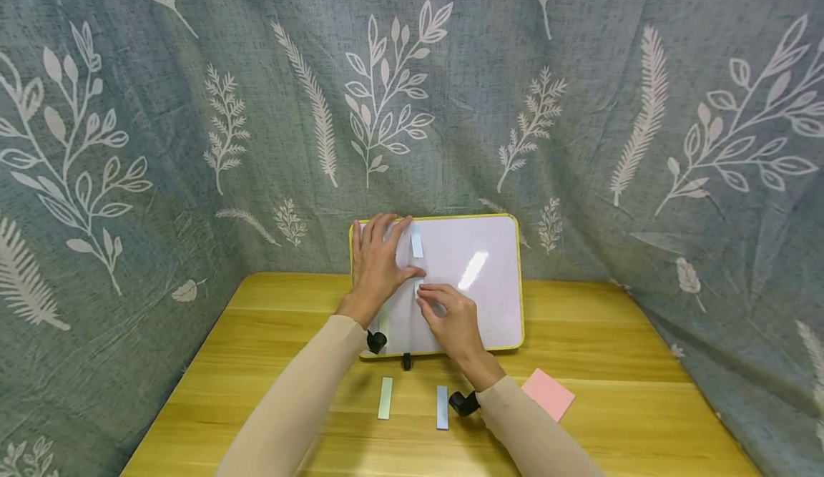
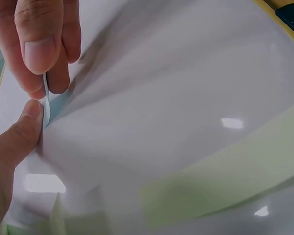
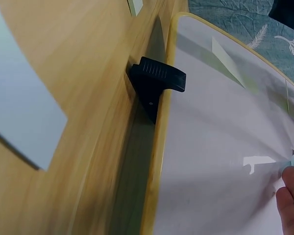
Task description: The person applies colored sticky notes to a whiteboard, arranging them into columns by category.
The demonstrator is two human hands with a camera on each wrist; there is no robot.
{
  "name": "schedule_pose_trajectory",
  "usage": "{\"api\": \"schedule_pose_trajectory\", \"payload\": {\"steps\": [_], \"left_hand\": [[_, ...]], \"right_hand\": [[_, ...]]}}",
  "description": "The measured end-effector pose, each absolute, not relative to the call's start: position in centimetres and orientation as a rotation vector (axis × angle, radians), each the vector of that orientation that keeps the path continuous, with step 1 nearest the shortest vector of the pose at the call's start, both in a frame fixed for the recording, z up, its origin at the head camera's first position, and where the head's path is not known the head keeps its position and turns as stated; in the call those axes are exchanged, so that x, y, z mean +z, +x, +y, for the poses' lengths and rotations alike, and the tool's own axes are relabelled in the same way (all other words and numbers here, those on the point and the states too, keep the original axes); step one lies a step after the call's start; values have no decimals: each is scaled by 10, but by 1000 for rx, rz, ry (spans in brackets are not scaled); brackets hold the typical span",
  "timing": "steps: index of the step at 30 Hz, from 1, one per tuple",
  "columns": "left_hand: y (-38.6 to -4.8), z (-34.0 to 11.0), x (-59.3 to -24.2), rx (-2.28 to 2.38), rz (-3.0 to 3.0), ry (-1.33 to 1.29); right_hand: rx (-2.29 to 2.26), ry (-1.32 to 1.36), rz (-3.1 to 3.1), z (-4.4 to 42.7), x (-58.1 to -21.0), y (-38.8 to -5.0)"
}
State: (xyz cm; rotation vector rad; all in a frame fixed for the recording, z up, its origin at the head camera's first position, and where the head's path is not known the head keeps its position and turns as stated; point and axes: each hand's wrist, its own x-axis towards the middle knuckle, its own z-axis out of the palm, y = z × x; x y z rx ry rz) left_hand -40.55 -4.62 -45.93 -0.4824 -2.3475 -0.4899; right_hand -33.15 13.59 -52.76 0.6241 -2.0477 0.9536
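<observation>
A light-blue sticky strip [image 2: 56, 105] is positioned against the left half of a yellow-framed whiteboard [image 1: 496, 312], one end being lifted and bent away from the surface. That end is pinched between thumb and fingertips in the grip of the right hand [image 1: 453, 317]. By the left hand [image 1: 375, 262] nothing is grasped: its grip is relaxed, its fingers spread over the upper left corner of the board, its thumb tip placed right beside the strip. Another light-blue strip [image 1: 417, 242] is stuck above, near the top edge. Lower left, the board is marked by pale-green strips [image 2: 225, 171]. The board is leaned back slightly, its bottom edge gripped by a black stand clip [image 3: 159, 76]. On the wooden counter [image 1: 579, 320] in front, a pale-green strip pad [image 1: 385, 398], a blue strip pad [image 1: 442, 407] and, partly covered by the right sleeve [image 1: 524, 427], a pink sticky-note pad [image 1: 548, 394] are laid. Behind, a grey-blue leaf-patterned curtain [image 1: 450, 148] is hung.
</observation>
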Motion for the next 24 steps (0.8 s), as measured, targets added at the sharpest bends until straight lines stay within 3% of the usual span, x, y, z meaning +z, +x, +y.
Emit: {"api": "schedule_pose_trajectory", "payload": {"steps": [24], "left_hand": [[-408, -41, -458, -594, -2304, -456]], "right_hand": [[949, 634, -2070, 136, -529, -330]]}}
